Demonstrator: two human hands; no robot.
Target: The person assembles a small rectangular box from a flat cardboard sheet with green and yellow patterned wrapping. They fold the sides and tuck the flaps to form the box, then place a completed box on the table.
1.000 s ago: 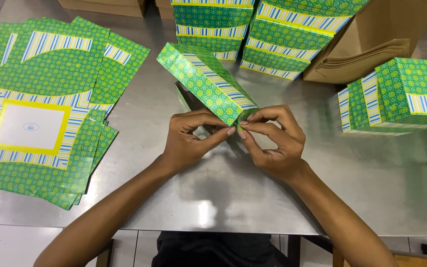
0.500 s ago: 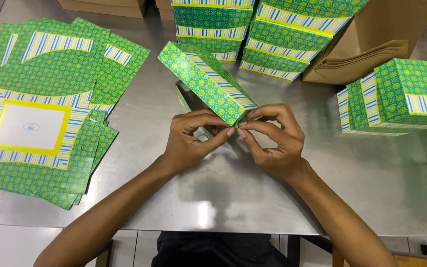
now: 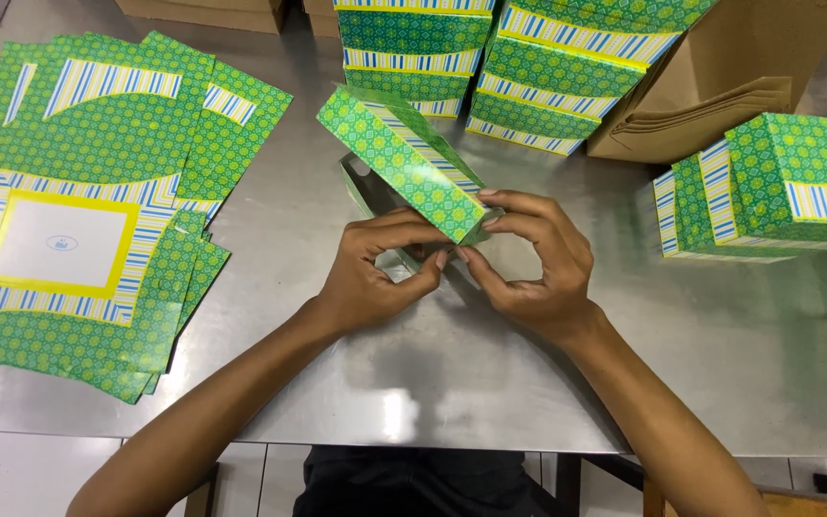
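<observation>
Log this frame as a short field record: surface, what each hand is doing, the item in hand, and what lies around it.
surface: bare metal table
left hand: fingertips pinching the near end of the green patterned box
right hand: gripping the same end from the other side
item in hand: green patterned box, partly folded, tilted away from the person
left of hands: pile of flat unfolded sheets
far edge: stacks of finished boxes
right: two more finished boxes
far right: brown carton
</observation>
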